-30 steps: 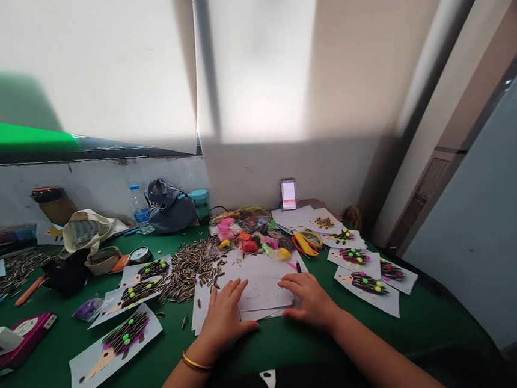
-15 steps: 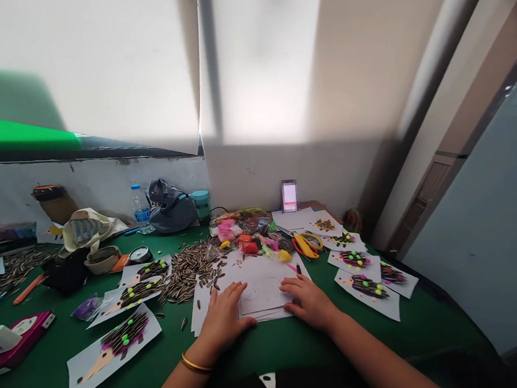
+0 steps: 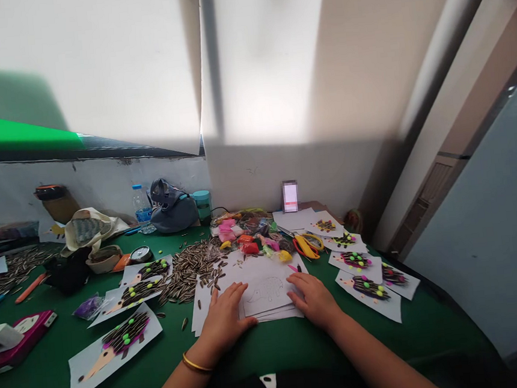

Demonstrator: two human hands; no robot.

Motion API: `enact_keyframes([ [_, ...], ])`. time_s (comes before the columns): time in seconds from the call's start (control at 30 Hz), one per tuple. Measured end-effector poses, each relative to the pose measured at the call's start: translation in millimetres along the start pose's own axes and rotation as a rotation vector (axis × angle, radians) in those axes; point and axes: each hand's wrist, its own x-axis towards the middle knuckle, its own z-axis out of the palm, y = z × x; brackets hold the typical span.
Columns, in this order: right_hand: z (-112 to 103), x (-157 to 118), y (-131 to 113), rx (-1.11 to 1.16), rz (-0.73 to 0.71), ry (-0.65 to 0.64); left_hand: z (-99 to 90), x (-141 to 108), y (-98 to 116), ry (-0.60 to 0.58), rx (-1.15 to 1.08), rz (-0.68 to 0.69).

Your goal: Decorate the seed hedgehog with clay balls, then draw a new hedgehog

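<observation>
A white sheet with a faint pencil outline of an animal (image 3: 267,293) lies on a stack of larger white paper (image 3: 242,268) in front of me. My left hand (image 3: 226,314) rests with fingers stretched over the sheet's left edge. At the right edge lies my right hand (image 3: 313,298), fingers apart, its tips near the drawing. Neither hand grips anything. Beyond the right fingertips are a dark pen (image 3: 299,268) and a pink one beside it. A heap of sunflower seeds (image 3: 190,269) spreads onto the paper's left side.
Bags of coloured clay (image 3: 249,243) lie behind the paper, near yellow-handled scissors (image 3: 307,247). Hedgehog pictures with seed spines stand at left (image 3: 118,348) and right (image 3: 369,293). A phone (image 3: 290,196) leans on the wall. A water bottle (image 3: 142,211) stands back left.
My right hand has shifted slightly right, uncovering more of the pencil drawing. The left hand stays in nearly the same place.
</observation>
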Motion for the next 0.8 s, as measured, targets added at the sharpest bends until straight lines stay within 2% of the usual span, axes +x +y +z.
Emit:
enact_keyframes([
  [0.3,11.4,1.8,8.7,-0.03,0.053,0.071,2.3,0.1,-2.5,0.032,-0.025,0.021],
  [0.53,3.6,5.7,9.6,-0.017,0.047,0.105,2.8,0.0,-1.9,0.045,-0.042,0.025],
  [0.8,-7.1,38.7,14.6,-0.117,0.079,0.123,1.6,-0.8,-1.1,0.041,-0.057,0.027],
])
